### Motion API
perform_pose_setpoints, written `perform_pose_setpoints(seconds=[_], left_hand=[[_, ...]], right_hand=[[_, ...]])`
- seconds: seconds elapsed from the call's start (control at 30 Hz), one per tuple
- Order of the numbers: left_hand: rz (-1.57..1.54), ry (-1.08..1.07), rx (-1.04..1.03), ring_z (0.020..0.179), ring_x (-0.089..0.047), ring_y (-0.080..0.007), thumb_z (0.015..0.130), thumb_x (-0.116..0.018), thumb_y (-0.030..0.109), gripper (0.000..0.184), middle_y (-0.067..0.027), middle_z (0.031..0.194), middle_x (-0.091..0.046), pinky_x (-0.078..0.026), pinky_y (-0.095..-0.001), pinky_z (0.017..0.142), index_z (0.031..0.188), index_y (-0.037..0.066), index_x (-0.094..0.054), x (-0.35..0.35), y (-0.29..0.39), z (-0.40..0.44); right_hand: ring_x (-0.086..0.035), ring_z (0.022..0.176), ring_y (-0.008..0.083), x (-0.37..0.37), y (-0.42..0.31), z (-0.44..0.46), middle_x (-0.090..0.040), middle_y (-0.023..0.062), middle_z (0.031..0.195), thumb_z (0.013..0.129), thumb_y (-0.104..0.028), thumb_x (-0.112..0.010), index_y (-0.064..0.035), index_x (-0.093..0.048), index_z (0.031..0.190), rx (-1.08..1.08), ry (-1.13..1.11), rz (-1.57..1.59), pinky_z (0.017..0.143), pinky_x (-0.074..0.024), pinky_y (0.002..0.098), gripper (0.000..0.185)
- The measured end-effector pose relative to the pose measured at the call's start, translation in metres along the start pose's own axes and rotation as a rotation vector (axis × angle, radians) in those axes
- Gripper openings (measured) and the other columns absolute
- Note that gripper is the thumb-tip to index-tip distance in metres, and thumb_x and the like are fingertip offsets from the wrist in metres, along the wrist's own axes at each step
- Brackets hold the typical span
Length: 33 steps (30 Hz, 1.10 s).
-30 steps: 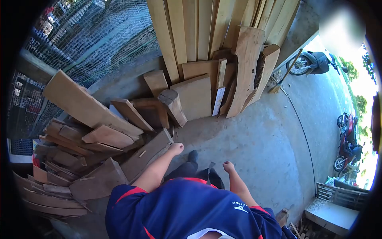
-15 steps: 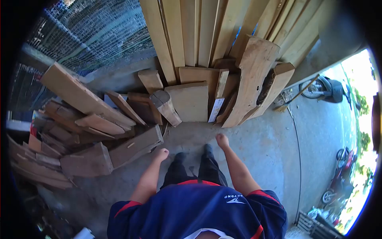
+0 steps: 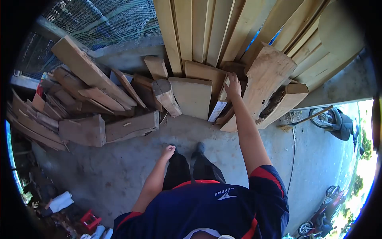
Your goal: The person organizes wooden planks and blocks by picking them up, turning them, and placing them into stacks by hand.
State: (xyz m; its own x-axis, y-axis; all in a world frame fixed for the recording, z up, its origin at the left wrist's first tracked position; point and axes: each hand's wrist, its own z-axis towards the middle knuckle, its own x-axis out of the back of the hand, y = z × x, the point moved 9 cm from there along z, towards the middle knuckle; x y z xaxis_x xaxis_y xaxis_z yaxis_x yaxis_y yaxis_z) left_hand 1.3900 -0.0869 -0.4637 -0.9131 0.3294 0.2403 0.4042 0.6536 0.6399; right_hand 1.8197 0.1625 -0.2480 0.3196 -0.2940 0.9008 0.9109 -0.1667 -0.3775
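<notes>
My right hand is stretched forward to the upper end of a narrow wooden board with a white printed strip low on its side. The fingers are extended over the board's top and seem to touch it; no firm grip shows. Just right of that wrist leans a broad, rough-edged slab. To the left are a wide flat board and a short squared post. My left hand hangs low in front of my legs, fingers curled closed, with nothing visible in them.
Tall planks lean on the wall behind. Offcuts and thick wood blocks are heaped on the left. A broom and a motorbike stand to the right on the concrete floor. A red stool is behind left.
My right hand has gone from low above the floor up and forward to the narrow board, its fist opening out. The left hand stays low and closed. The view has shifted slightly.
</notes>
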Motion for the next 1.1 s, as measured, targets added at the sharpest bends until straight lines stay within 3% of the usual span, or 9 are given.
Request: perform_pose_setpoints(seconds=[0.27,0.43,0.57,0.7,0.77,0.8,0.9,1.03,1.1], left_hand=[[0.237,-0.086,-0.31,0.08,-0.056,-0.012,0.081,-0.053,0.025,0.022,-0.0039,0.085,-0.06,-0.043,-0.0261,0.072,0.094,0.008,-0.056,-0.062,0.103,0.024],[0.231,-0.008,-0.726,0.082,-0.058,-0.0186,0.079,-0.055,0.021,0.025,-0.0095,0.088,-0.06,-0.045,-0.0288,0.073,0.097,0.004,-0.053,-0.111,0.297,0.026],[0.67,0.286,-0.951,0.09,-0.053,-0.0311,0.068,-0.057,0.012,0.047,-0.0168,0.106,-0.05,-0.045,-0.0385,0.073,0.112,0.006,-0.043,-0.132,0.425,-0.004],[0.821,0.134,-1.199,0.088,-0.052,-0.032,0.066,-0.057,0.01,0.042,-0.0143,0.103,-0.051,-0.044,-0.0402,0.071,0.107,0.01,-0.047,-0.161,0.445,0.008],[0.997,0.111,-1.079,0.082,-0.054,-0.0319,0.067,-0.055,0.009,0.025,-0.0122,0.093,-0.054,-0.044,-0.0406,0.067,0.092,0.009,-0.052,-0.171,0.433,0.035],[0.87,0.164,-1.066,0.077,-0.054,-0.031,0.066,-0.056,0.007,0.014,-0.0108,0.082,-0.056,-0.044,-0.0396,0.063,0.079,0.008,-0.052,-0.163,0.435,0.025],[0.848,0.177,-1.15,0.076,-0.055,-0.0299,0.065,-0.057,0.006,0.015,-0.0092,0.076,-0.057,-0.044,-0.0386,0.061,0.079,0.009,-0.052,-0.168,0.427,0.017],[0.855,0.237,-1.278,0.069,-0.055,-0.0251,0.062,-0.055,0.002,0.019,-0.0077,0.071,-0.057,-0.04,-0.0366,0.062,0.079,0.01,-0.052,-0.178,0.43,0.007],[0.875,0.197,-1.263,0.069,-0.055,-0.0249,0.062,-0.055,0.002,0.018,-0.0073,0.07,-0.057,-0.039,-0.0363,0.063,0.078,0.01,-0.052,-0.186,0.433,0.012]], right_hand=[[-0.05,0.093,0.0283,0.009,-0.022,-0.015,-0.042,0.0048,0.116,0.068,-0.017,-0.059,-0.0187,-0.04,0.114,0.055,-0.109,-0.042,0.075,-0.0447,0.0394,0.05],[-0.049,0.094,0.0274,0.009,-0.025,-0.025,-0.043,0.0041,0.114,0.067,-0.016,-0.058,-0.019,-0.043,0.113,0.05,-0.105,-0.001,0.075,-0.0443,0.0394,0.049],[-0.049,0.093,0.0257,0.012,-0.039,-0.051,-0.044,0.002,0.113,0.065,-0.013,-0.058,-0.0195,-0.047,0.107,0.103,-0.042,0.045,0.074,-0.0427,0.0397,0.044],[-0.048,0.095,0.0272,0.0,-0.048,-0.068,-0.046,0.0069,0.112,0.063,-0.011,-0.057,-0.0083,-0.053,0.094,0.098,-0.194,0.068,0.076,-0.0413,0.0394,0.031],[-0.046,0.099,0.0287,0.015,-0.051,-0.077,-0.047,0.0105,0.11,0.064,-0.008,-0.055,-0.0058,-0.052,0.097,0.247,0.021,0.359,0.081,-0.0399,0.038,0.033],[-0.045,0.102,0.0293,0.024,-0.043,-0.084,-0.049,0.013,0.108,0.065,-0.007,-0.053,-0.0054,-0.051,0.101,0.213,0.083,0.491,0.084,-0.0383,0.037,0.036],[-0.048,0.096,0.0324,0.001,0.035,-0.128,-0.05,0.015,0.105,0.068,-0.008,-0.052,-0.0062,-0.05,0.104,-0.153,0.325,0.481,0.082,-0.0394,0.0388,0.036],[-0.05,0.092,0.0375,-0.167,0.138,-0.213,-0.053,0.0223,0.096,0.07,-0.032,-0.058,-0.0049,-0.05,0.104,-0.603,-0.335,0.498,0.078,-0.0416,0.0407,0.045],[-0.054,0.084,0.0337,-0.211,0.133,-0.235,-0.057,0.0192,0.089,0.068,-0.035,-0.059,-0.0058,-0.053,0.101,-0.478,-0.443,0.345,0.073,-0.0429,0.0389,0.044]])
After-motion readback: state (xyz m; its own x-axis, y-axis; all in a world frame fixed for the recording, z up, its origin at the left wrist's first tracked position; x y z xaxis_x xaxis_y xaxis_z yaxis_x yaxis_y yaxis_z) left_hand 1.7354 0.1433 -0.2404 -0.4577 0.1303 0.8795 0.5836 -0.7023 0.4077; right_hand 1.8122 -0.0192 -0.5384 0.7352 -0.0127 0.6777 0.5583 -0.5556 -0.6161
